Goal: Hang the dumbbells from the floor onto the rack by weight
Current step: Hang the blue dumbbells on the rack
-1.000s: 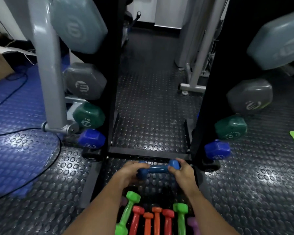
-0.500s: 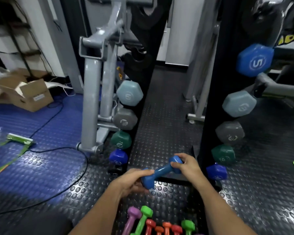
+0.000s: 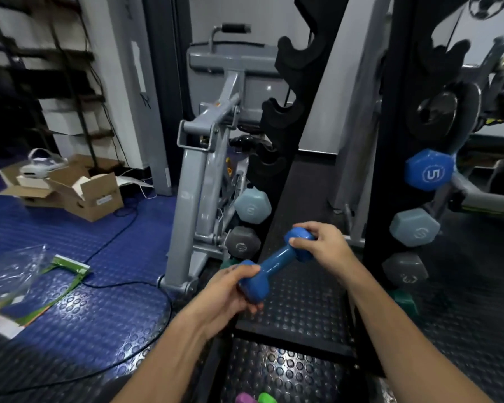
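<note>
The left hand [image 3: 224, 289] has its grip curled round the lower head of the blue dumbbell [image 3: 275, 264]; the right hand [image 3: 322, 242] pinches the upper head, holding it tilted in the air between the rack [image 3: 390, 141] posts. Next, judging by weight, it needs a free hook. Its coating looks smooth and glossy, its heads blocky, the floor [image 3: 297, 370] studded rubber.
</note>
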Demonstrator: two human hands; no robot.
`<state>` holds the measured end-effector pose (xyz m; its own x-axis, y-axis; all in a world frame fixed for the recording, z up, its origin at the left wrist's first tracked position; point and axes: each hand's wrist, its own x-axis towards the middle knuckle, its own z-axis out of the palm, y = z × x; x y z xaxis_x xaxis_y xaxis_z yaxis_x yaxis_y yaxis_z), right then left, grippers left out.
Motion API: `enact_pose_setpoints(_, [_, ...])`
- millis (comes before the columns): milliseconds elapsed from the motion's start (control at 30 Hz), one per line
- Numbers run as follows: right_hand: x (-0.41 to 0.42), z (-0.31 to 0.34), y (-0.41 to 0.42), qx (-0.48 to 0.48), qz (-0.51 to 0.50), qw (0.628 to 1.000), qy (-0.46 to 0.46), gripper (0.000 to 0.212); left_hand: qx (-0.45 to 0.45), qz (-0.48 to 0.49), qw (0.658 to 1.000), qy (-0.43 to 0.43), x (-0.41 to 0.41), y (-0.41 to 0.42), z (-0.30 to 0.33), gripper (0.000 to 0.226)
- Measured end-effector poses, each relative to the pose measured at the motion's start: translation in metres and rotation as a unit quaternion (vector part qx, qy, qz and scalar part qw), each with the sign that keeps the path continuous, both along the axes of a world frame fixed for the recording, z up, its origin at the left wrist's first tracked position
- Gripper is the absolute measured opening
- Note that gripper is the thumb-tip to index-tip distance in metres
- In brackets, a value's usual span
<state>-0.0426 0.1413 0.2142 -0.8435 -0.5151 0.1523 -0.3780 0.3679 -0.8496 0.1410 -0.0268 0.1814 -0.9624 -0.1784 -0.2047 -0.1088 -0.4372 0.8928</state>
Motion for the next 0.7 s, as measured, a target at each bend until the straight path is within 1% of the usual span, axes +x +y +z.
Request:
enact_pose_setpoints(33, [0.002,0.013,-0.003,-0.003,0.013,1.000,0.011,0.028,0.009,0.015,1.000,0.010,0.003,0.000,0.005,0.065])
enact_pose_setpoints(67, [0.004,0.027,-0.008,-0.012,0.031,0.999,0.023,0.034,0.020,0.026,0.999,0.023,0.007,0.000,0.012,0.066])
enact_pose_setpoints(133, [0.004,0.048,-0.021,-0.052,0.048,0.997,0.026,0.059,0.051,0.048,0.996,0.051,0.014,0.000,0.022,0.063])
enact_pose_setpoints(167, [0.003,0.057,-0.029,-0.076,0.040,0.996,0.026,0.066,0.066,0.062,0.994,0.064,0.018,0.001,0.028,0.057])
enact_pose_setpoints(233, [-0.001,0.075,-0.047,-0.136,-0.008,0.991,0.016,0.070,0.081,0.084,0.989,0.089,0.023,0.002,0.042,0.047])
enact_pose_setpoints(300, [-0.011,0.089,-0.062,-0.187,-0.058,0.981,-0.006,0.086,0.079,0.104,0.985,0.109,0.027,0.001,0.055,0.040])
enact_pose_setpoints(333, [-0.017,0.094,-0.069,-0.188,-0.070,0.980,-0.005,0.095,0.078,0.117,0.983,0.118,0.029,0.000,0.060,0.038])
enact_pose_setpoints(367, [-0.026,0.095,-0.074,-0.179,-0.071,0.981,0.000,0.099,0.078,0.131,0.980,0.127,0.030,-0.003,0.064,0.038])
enact_pose_setpoints(400, [-0.035,0.095,-0.079,-0.169,-0.075,0.983,0.010,0.099,0.078,0.141,0.978,0.136,0.031,-0.006,0.067,0.038])
enact_pose_setpoints(433, [-0.041,0.094,-0.083,-0.158,-0.083,0.984,0.021,0.093,0.077,0.150,0.975,0.142,0.031,-0.009,0.071,0.040])
enact_pose_setpoints(533, [-0.039,0.098,-0.092,-0.142,-0.125,0.979,0.079,0.057,0.071,0.182,0.968,0.156,0.024,-0.020,0.084,0.045])
enact_pose_setpoints(600, [-0.039,0.097,-0.095,-0.146,-0.150,0.974,0.084,0.050,0.051,0.215,0.961,0.165,0.014,-0.026,0.094,0.040])
enact_pose_setpoints(700, [-0.044,0.095,-0.097,-0.140,-0.159,0.974,0.081,0.043,0.028,0.261,0.950,0.170,-0.007,-0.032,0.109,0.024])
